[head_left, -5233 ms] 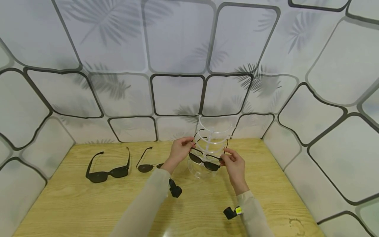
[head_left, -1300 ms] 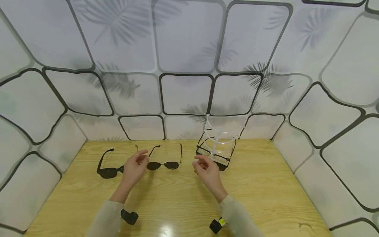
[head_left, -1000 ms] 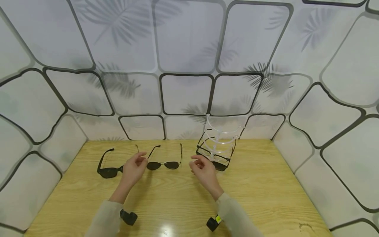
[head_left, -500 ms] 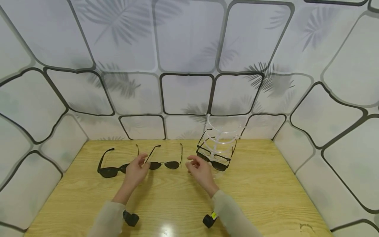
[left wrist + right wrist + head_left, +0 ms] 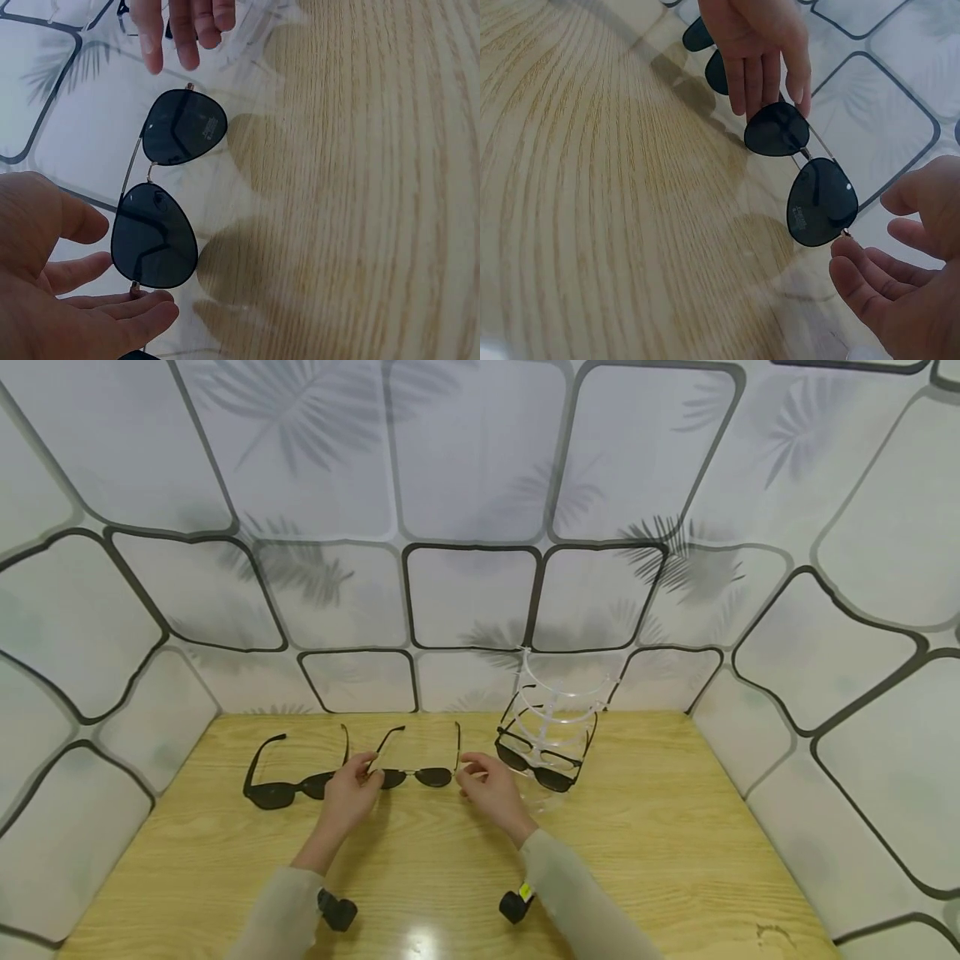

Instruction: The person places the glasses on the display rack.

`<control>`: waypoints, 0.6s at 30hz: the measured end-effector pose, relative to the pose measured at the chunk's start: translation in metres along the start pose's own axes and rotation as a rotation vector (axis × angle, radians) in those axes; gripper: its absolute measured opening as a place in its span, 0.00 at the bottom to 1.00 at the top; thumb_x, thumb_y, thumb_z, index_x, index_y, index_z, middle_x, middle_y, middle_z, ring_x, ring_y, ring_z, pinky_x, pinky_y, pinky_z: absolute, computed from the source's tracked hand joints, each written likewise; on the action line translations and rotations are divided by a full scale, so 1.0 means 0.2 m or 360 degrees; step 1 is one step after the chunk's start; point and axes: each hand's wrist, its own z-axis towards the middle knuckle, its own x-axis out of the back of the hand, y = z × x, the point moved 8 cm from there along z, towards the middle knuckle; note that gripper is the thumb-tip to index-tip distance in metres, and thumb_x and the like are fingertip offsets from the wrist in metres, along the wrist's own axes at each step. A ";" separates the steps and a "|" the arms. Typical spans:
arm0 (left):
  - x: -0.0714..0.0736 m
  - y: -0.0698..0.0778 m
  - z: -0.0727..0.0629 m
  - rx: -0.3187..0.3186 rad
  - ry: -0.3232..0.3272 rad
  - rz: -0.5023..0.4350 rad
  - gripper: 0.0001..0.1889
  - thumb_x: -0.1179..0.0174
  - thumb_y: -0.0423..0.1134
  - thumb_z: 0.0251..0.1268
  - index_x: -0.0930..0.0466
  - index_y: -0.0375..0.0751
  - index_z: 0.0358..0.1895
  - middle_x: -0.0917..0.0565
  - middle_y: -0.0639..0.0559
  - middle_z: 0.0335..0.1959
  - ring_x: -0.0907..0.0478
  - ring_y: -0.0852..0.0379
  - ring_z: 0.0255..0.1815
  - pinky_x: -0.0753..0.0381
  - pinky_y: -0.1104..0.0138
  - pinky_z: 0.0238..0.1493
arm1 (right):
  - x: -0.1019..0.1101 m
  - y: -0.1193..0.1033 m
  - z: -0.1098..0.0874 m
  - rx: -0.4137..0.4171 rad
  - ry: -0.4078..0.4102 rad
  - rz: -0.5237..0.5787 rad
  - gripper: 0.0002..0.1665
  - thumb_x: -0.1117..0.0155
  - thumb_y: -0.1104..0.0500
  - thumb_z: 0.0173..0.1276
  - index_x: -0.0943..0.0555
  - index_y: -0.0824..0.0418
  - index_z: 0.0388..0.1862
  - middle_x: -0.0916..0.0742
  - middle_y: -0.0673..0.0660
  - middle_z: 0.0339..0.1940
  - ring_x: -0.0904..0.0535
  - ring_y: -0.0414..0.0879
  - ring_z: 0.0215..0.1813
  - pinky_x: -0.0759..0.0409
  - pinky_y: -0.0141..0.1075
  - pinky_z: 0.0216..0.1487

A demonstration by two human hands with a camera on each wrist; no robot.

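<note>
Aviator sunglasses (image 5: 432, 777) with dark lenses and a thin metal frame stand on the table, temples spread toward the back wall. My left hand (image 5: 352, 793) is at their left hinge; in the left wrist view its fingertips (image 5: 161, 307) are at the hinge, the thumb held apart. On the other side, my right hand (image 5: 491, 789) has its fingertips (image 5: 847, 255) at or just beside the right hinge, thumb also apart. Whether either hand presses the frame I cannot tell. Black thick-framed sunglasses (image 5: 274, 796) stand to the left, partly behind my left hand.
A clear tiered display stand (image 5: 567, 695) rises at the right back. On it hang black sunglasses (image 5: 552, 778) with clear-lensed glasses (image 5: 558, 760) just above. Patterned walls (image 5: 472, 597) enclose the wooden table (image 5: 675, 843) at the back and sides.
Earlier, both hands held black sunglasses at the stand; these now hang there. The hands have since moved left, and the right hand has closed in on the aviators' right side.
</note>
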 end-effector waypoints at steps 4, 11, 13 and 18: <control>0.00 -0.01 0.01 -0.0002 0.0006 0.0001 0.24 0.46 0.38 0.82 0.28 0.33 0.75 0.24 0.25 0.70 0.22 0.29 0.68 0.18 0.40 0.63 | -0.02 0.00 0.02 0.0012 -0.0019 -0.0039 0.22 0.35 0.59 0.76 0.18 0.67 0.65 0.11 0.64 0.46 0.10 0.58 0.38 0.18 0.30 0.33; -0.01 -0.01 0.01 -0.0004 0.0031 0.0054 0.22 0.47 0.39 0.83 0.23 0.30 0.71 0.18 0.27 0.64 0.17 0.31 0.62 0.17 0.40 0.61 | -0.04 0.03 0.04 -0.0028 -0.0010 -0.0061 0.21 0.36 0.59 0.77 0.17 0.67 0.65 0.11 0.63 0.46 0.09 0.56 0.39 0.18 0.30 0.34; -0.01 -0.01 0.02 0.0001 0.0029 0.0054 0.22 0.47 0.39 0.83 0.22 0.30 0.70 0.16 0.28 0.62 0.16 0.32 0.61 0.17 0.41 0.60 | -0.04 0.04 0.05 -0.0035 -0.0011 -0.0055 0.21 0.36 0.59 0.77 0.18 0.67 0.65 0.11 0.63 0.46 0.09 0.56 0.39 0.17 0.30 0.34; -0.02 -0.02 0.02 -0.0007 0.0023 0.0038 0.21 0.48 0.39 0.83 0.20 0.31 0.68 0.13 0.30 0.56 0.13 0.36 0.51 0.13 0.47 0.50 | -0.05 0.05 0.05 -0.0040 -0.0014 -0.0030 0.22 0.37 0.59 0.78 0.18 0.69 0.64 0.11 0.64 0.45 0.09 0.55 0.37 0.17 0.30 0.31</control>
